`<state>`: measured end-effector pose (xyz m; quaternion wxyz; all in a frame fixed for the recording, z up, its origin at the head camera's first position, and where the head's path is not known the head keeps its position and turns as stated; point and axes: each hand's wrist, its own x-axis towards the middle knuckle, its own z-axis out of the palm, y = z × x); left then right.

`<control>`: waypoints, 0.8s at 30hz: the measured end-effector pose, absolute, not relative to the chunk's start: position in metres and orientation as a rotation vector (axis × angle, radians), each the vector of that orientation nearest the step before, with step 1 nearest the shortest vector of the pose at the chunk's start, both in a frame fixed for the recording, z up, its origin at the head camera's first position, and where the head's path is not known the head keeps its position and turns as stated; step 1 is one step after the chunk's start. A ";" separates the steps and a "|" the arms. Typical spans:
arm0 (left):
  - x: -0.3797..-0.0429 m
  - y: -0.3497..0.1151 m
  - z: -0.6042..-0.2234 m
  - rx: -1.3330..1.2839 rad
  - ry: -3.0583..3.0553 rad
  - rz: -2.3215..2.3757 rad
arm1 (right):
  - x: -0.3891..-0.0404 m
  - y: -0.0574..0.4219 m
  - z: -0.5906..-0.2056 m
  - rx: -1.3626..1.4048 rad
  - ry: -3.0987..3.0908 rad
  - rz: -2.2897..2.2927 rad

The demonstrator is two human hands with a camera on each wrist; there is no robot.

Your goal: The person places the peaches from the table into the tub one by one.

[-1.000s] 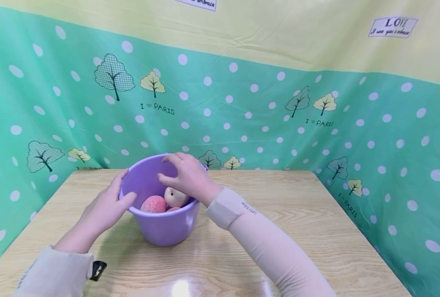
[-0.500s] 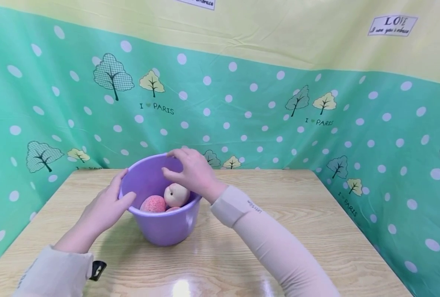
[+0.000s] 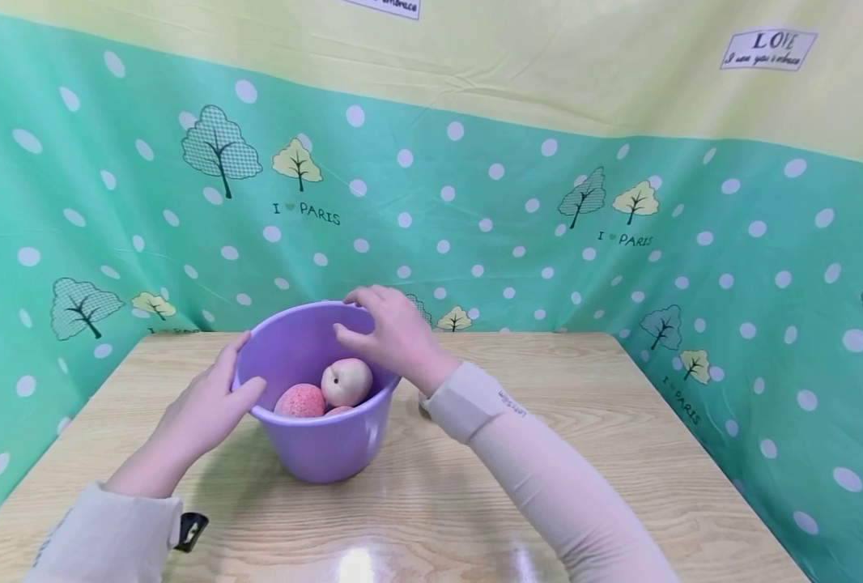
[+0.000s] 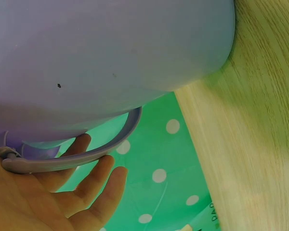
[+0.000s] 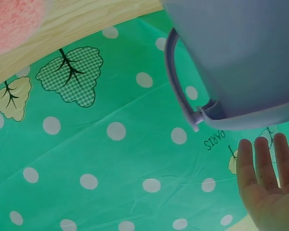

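A purple bucket (image 3: 325,445) stands on the wooden table with its mouth facing me. Inside lie a pale peach (image 3: 347,382) with a dark spot, a reddish speckled peach (image 3: 302,401) and a third fruit (image 3: 340,410), mostly hidden by the front rim. My left hand (image 3: 201,402) holds the rim on the left, thumb inside, with fingers beside the bucket's handle (image 4: 123,139) in the left wrist view. Over the right rim is my right hand (image 3: 398,336), fingers spread and slightly bent, holding nothing; the right wrist view shows its fingers (image 5: 262,161) extended near the rim.
Beyond my right cuff a small part of a round object (image 3: 424,407) shows on the table (image 3: 519,421); in the right wrist view a pink textured round thing (image 5: 14,21) fills the top left corner. A green dotted curtain (image 3: 468,235) hangs around the table.
My right hand has drifted right and slightly up, uncovering more of the pale peach. A round object has come into view beside the right cuff. My left hand and the bucket stay put.
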<state>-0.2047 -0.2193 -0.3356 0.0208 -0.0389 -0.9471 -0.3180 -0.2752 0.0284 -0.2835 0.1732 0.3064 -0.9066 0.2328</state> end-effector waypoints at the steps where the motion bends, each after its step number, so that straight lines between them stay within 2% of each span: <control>1: -0.205 -0.219 -0.336 -0.122 -2.936 -0.985 | -0.275 0.030 -0.284 0.863 -2.574 0.663; 24: -0.204 -0.220 -0.335 -0.126 -2.933 -0.991 | -0.281 0.065 -0.299 0.783 -2.513 0.756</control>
